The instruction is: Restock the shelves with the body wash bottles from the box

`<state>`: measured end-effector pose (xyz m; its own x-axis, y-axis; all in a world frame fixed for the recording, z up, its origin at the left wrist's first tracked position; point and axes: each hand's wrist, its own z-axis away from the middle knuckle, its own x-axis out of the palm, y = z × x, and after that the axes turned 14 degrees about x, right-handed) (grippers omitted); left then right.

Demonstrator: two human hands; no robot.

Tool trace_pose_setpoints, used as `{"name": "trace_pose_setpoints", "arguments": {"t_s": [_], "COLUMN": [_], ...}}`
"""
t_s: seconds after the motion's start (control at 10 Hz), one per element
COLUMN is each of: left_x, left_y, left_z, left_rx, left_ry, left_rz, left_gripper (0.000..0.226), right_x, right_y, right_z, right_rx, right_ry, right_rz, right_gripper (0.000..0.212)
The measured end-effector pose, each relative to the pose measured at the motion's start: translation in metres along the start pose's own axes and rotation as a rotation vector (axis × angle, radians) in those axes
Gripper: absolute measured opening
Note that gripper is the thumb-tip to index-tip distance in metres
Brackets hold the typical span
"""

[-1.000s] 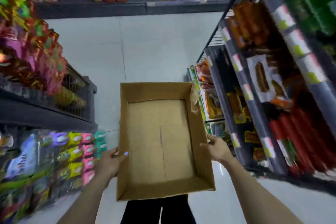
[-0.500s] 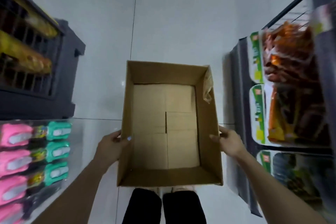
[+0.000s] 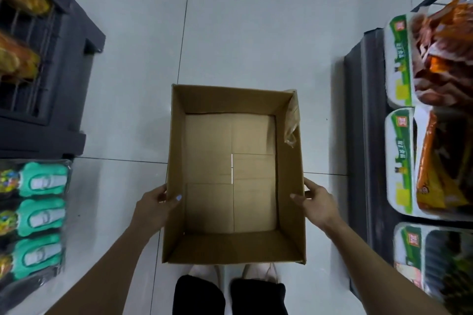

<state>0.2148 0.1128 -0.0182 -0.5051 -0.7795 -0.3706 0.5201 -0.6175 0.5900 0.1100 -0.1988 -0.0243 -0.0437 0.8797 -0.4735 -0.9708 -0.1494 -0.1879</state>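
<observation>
item: cardboard box (image 3: 234,174), open top, being held over the tiled floor (image 3: 256,20) in the aisle. contents: none showing; only the bare bottom flaps are lying in view. no body wash bottles are appearing anywhere in this view.

holders: left hand (image 3: 153,206) is clasping the box's left wall, thumb hooking over the rim to the inside; right hand (image 3: 317,202) is clasping the box's right wall the same way.

surroundings: left of the box, green packets (image 3: 42,217) and a dark crate (image 3: 51,71); right of the box, trays of orange snack packs (image 3: 435,110) on a dark shelf (image 3: 363,135).

risks, as judged: the grip is pinching thin walls near one end, so the far end is likely to sag or swing and clip the shelf to the right of the box. loose tape (image 3: 291,120) on the far right corner may be snagging.

obscured: the box's underside is hidden; packet labels are blurring; shelves either side of the box are cut off by the frame.
</observation>
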Motion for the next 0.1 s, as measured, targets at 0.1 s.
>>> {"name": "trace_pose_setpoints", "arguments": {"t_s": [0.1], "left_x": [-0.003], "left_y": [0.0081], "left_z": [0.0033], "left_rx": [-0.001], "left_ry": [-0.026], "left_rz": [-0.08], "left_gripper": [0.062], "right_x": [-0.0004], "right_y": [-0.0011], "right_z": [0.0053], "right_rx": [0.028], "right_ry": [0.027], "right_rz": [0.036], "right_gripper": [0.052]}}
